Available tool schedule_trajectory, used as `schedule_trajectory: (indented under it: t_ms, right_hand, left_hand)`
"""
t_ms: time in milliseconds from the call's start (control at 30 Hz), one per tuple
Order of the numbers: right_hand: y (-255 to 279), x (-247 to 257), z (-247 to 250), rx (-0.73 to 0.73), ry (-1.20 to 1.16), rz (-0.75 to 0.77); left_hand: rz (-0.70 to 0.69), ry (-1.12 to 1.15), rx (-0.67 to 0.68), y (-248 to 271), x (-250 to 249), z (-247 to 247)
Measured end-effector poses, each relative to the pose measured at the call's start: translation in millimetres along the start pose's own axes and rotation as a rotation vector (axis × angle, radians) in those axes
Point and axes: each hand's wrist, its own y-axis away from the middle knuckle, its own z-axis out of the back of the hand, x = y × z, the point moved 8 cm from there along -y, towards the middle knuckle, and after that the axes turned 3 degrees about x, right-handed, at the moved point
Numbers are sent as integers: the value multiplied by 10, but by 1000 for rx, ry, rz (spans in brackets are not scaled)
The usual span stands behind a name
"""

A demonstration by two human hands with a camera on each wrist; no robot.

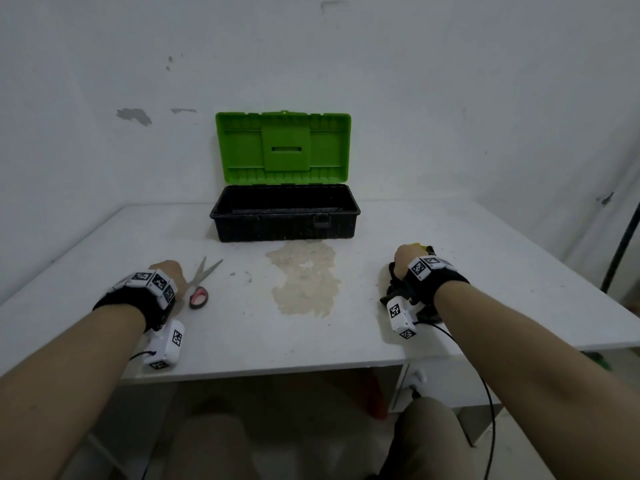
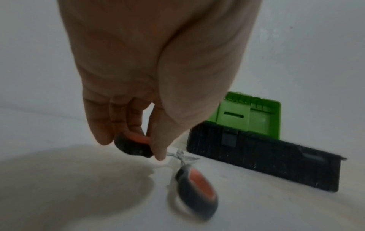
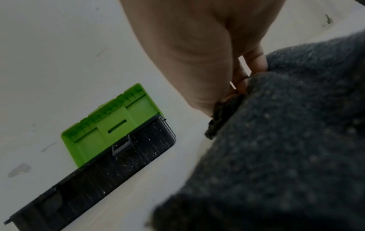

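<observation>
Scissors [image 1: 200,285] with pink-and-black handles lie on the white table [image 1: 346,341] at the left, blades spread and pointing away. My left hand [image 1: 169,271] is at their handles. In the left wrist view my left hand [image 2: 142,143] pinches one handle loop between thumb and fingers, while the other loop [image 2: 197,189] rests on the table. At the right, my right hand [image 1: 408,258] grips a dark grey dotted work glove [image 1: 393,273]. The right wrist view shows the glove [image 3: 286,148] filling the right side, its edge held in my right hand [image 3: 235,89].
A toolbox stands at the back middle against the wall, with an empty black base [image 1: 284,220] and a green lid [image 1: 282,143] open upright. A beige stain [image 1: 304,278] marks the table in front of it. Something yellow [image 1: 420,245] peeks out beyond my right hand.
</observation>
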Motion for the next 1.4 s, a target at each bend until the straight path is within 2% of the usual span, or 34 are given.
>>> schedule_trajectory:
  t_ms: [100, 233, 300, 367, 433, 500, 567, 667, 767, 900, 1000, 1100, 1233, 1300, 1400]
  right_hand:
    - [195, 55, 99, -58, -5, 30]
    - [365, 42, 320, -219, -61, 31]
    - [477, 23, 439, -256, -170, 54]
    - [513, -74, 462, -222, -272, 64]
    - [523, -208, 395, -131, -307, 48]
    - [535, -326, 342, -104, -326, 35]
    - [531, -399, 343, -129, -274, 22]
    - [462, -397, 308, -104, -178, 35]
    - [351, -347, 230, -63, -145, 49]
    - [306, -340, 269, -153, -119, 34]
    - [341, -360, 414, -244, -364, 76]
    - [468, -289, 618, -350, -703, 213]
    - [675, -37, 730, -414, -906, 368]
    - [777, 120, 720, -377, -963, 412]
    - [913, 397, 640, -192, -1052, 483]
  left_hand:
    - [-116, -82, 23, 12, -229, 63]
    - [-227, 155, 92, 193, -621, 83]
    - [-264, 416, 218, 300, -898, -64]
    - [-278, 623, 296, 508, -1197, -171]
    - [-368, 698, 326, 698, -1519, -282]
    - [-440, 836, 393, 871, -1805, -449]
    - [-471, 955, 483, 965, -2047, -645]
    - [-477, 1009, 574, 1086, -2329, -870]
    - [-474, 991, 585, 1101, -2491, -1019]
    - [-557, 951, 589, 1121, -2599, -1076]
    - [-607, 943, 564, 1109, -2593, -1047]
    - [-622, 947, 486, 1054, -2504, -994]
    - [-640, 973, 441, 999, -2374, -924]
    - [-659, 1014, 441, 995, -2323, -882]
    - [-674, 1018, 408, 966, -2246, -860]
